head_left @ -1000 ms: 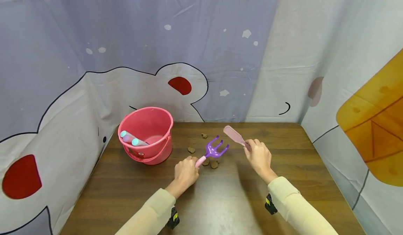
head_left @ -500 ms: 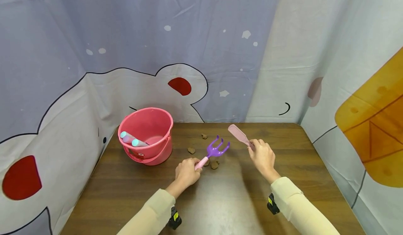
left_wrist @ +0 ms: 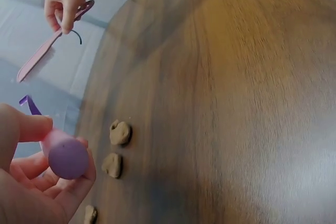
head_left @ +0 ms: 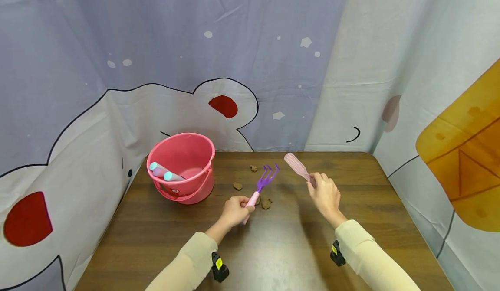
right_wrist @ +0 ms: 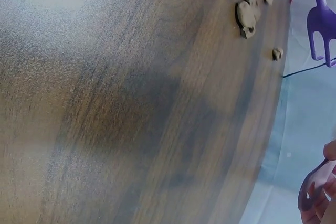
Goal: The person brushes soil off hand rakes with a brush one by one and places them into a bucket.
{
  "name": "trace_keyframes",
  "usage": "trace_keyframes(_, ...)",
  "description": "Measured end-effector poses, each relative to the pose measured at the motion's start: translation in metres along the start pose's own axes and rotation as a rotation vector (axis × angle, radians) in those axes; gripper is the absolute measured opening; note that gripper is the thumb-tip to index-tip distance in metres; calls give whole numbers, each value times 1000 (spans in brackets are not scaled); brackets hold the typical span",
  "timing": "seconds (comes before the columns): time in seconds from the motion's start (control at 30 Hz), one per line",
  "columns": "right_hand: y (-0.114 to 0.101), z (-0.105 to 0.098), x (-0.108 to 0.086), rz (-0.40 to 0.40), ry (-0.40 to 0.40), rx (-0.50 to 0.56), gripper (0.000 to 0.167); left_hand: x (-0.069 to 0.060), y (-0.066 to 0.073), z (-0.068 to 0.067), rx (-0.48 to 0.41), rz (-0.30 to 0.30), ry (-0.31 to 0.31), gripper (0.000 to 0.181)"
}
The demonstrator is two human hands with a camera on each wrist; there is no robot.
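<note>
My left hand (head_left: 234,211) grips the pink handle of a purple toy rake (head_left: 262,184), its prongs pointing up and away above the table. In the left wrist view the handle's round purple end (left_wrist: 69,159) faces the camera. My right hand (head_left: 326,194) holds a pink brush (head_left: 296,165) in the air by its handle, head towards the upper left. Pale bristles show on the brush (left_wrist: 39,60) in the left wrist view. Several brown clay-like lumps (head_left: 266,204) lie on the table near the rake; one is partly hidden behind it.
A pink bucket (head_left: 199,193) stands at the back left, its handle folded down in front. Pastel rods or handles (head_left: 172,177) lean inside it. The wooden table (head_left: 371,187) ends at a printed curtain (head_left: 273,65) behind and at the sides.
My left hand has turned the rake, so its prongs appear narrower and its lower handle end shows. My right hand has shifted slightly right, and the brush has rolled to show a dotted face.
</note>
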State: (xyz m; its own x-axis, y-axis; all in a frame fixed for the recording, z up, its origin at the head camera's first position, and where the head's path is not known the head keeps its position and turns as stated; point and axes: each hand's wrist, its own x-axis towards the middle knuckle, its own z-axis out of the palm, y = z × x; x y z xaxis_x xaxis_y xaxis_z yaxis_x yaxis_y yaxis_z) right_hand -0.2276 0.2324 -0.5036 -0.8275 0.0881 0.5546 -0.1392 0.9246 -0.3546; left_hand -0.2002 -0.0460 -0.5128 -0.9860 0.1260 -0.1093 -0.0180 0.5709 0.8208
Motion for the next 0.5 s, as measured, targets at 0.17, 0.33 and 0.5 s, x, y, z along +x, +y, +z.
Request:
trace_keyframes(0.17,-2,0,-1,-1,8,7,21,1,0,4,-275,-112,-82,34)
trace_keyframes(0.33,-4,2,-3,-3,8,15,21,3,1,7,-482,-206,-161,36)
trace_keyframes(0.5,-7,3,-4,-9,12,26,22,4,2,8,-636,-222,-233,37)
